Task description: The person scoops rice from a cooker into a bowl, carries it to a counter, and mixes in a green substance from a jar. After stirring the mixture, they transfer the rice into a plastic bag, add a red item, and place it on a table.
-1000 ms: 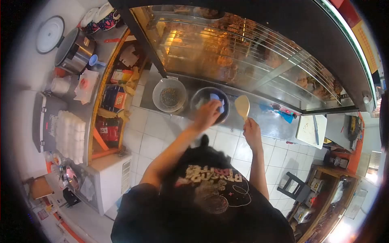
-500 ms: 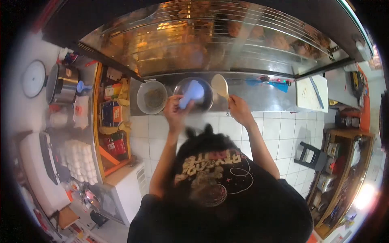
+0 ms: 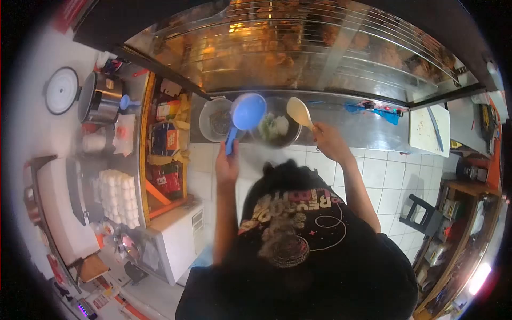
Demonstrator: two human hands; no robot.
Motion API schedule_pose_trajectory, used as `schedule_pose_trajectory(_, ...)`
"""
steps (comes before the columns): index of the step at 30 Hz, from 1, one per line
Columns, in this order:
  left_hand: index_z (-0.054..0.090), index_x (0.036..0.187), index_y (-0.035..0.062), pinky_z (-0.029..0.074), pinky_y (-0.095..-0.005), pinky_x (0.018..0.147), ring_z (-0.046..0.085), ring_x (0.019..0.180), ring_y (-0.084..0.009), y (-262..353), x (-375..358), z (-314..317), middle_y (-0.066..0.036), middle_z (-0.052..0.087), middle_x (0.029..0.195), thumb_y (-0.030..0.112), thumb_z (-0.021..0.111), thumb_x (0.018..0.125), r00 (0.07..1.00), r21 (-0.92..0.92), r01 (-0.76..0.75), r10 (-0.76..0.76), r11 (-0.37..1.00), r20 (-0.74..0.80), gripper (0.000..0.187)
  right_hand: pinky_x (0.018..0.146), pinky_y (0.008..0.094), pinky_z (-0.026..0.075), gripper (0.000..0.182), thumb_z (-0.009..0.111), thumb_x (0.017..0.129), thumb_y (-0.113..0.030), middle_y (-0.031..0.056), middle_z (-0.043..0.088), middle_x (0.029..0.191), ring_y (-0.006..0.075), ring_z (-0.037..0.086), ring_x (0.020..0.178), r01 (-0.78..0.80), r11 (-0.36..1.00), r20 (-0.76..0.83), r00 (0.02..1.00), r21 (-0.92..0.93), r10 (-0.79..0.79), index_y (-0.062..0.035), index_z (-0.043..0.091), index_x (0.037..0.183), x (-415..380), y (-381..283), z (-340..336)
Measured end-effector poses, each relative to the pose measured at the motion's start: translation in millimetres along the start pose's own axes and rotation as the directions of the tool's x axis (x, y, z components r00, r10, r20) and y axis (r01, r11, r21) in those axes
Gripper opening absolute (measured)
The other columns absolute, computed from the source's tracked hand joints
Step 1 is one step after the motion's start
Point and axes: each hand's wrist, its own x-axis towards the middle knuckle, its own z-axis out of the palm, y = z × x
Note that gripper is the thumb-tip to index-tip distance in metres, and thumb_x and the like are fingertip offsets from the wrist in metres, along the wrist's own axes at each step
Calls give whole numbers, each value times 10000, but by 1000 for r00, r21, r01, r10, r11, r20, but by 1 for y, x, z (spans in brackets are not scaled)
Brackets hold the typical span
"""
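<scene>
- Left hand [image 3: 226, 164]: closed around the handle of a blue plastic scoop [image 3: 248, 113]; scoop bowl raised, held over the gap between two bowls, open face toward the camera.
- Right hand [image 3: 329, 141]: closed on the handle of a pale rice paddle [image 3: 299, 112]; blade up, just beside the right rim of the metal bowl.
- Metal bowl [image 3: 288, 140]: stands on the steel counter [image 3: 352, 128], white and green food inside.
- Clear bowl [image 3: 209, 118]: left of the metal bowl, partly hidden by the scoop, dark contents.
- Glass display case [image 3: 298, 48]: behind the counter, wire racks with browned food.
- White cutting board [image 3: 424, 130]: far right on the counter, knife on it.
- Rice cooker [image 3: 101, 98]: on the left shelf, its lid [image 3: 62, 89] alongside.
</scene>
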Motion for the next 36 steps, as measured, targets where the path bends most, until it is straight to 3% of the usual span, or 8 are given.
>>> schedule_pose_trajectory(1, 523, 1089, -83, 524, -287, 928, 592, 1025, -196, 2, -4, -1, -149, 600, 1099, 147, 484, 992, 1000, -3, -14, 14, 1000, -3, 253, 760, 495, 445, 274, 434, 943, -201, 262, 624, 840, 449, 596, 856, -80, 996, 44, 996, 46, 78, 14, 597, 994, -1, -9, -2)
schedule_pose_trajectory(8, 382, 1294, -35, 525, -265, 875, 568, 997, -173, -8, -47, -1, -109, 547, 1143, 193, 460, 1002, 957, 266, -11, -67, 964, 283, 378, 751, 519, 436, 278, 428, 956, -208, 270, 622, 881, 460, 585, 866, 73, 993, 44, 997, -90, -70, 12, 591, 1006, 9, -17, 5)
schedule_pose_trajectory(10, 377, 1321, 1, 517, -251, 837, 563, 927, -167, -3, -52, -6, -72, 535, 1010, 131, 521, 960, 935, -107, 317, -291, 943, 202, 410, 777, 529, 432, 282, 422, 958, -210, 272, 624, 891, 462, 581, 873, 92, 992, 55, 995, -91, -88, 20, 585, 984, 9, -22, 4)
schedule_pose_trajectory(13, 401, 1305, 36, 485, -226, 700, 540, 797, -145, -5, -52, -14, -40, 481, 890, 118, 571, 920, 863, -112, 305, -225, 946, 452, 430, 778, 527, 439, 276, 419, 958, -203, 272, 621, 879, 454, 584, 854, 113, 986, 46, 993, -120, -108, 28, 570, 960, 8, -25, 6)
schedule_pose_trajectory(19, 484, 1215, 46, 349, -207, 547, 461, 631, -99, -2, -7, -36, -12, 449, 754, 156, 631, 885, 990, 387, -7, -49, 922, 133, 378, 738, 484, 487, 202, 478, 893, -136, 237, 619, 875, 426, 614, 816, 381, 822, 41, 914, -424, -403, 33, 567, 959, 5, -25, 14)
schedule_pose_trajectory(23, 607, 1036, 11, 492, -274, 585, 599, 690, -136, -33, 29, -34, -28, 543, 698, 127, 620, 899, 958, 901, -270, 191, 340, 215, 180, 722, 499, 475, 196, 472, 893, -135, 232, 621, 901, 408, 605, 852, 256, 744, 78, 961, -618, -266, 7, 576, 978, 14, -17, 38)
schedule_pose_trajectory(32, 595, 950, -30, 559, -321, 565, 614, 593, -147, -50, 43, 13, -51, 560, 716, 91, 644, 870, 867, 896, -440, 234, -53, 439, 153, 737, 480, 526, 177, 489, 830, -72, 290, 629, 915, 425, 636, 840, 312, 810, 286, 940, -496, -186, 59, 604, 858, 45, 38, 100)
schedule_pose_trajectory(36, 508, 839, -11, 568, -307, 557, 627, 627, -143, -61, 44, 4, -52, 540, 712, 33, 603, 884, 963, 907, -270, 73, 324, 261, 115, 731, 441, 544, 178, 531, 826, -100, 236, 621, 915, 384, 646, 878, 260, 745, 288, 953, -615, -95, 34, 630, 886, 11, -32, 120)
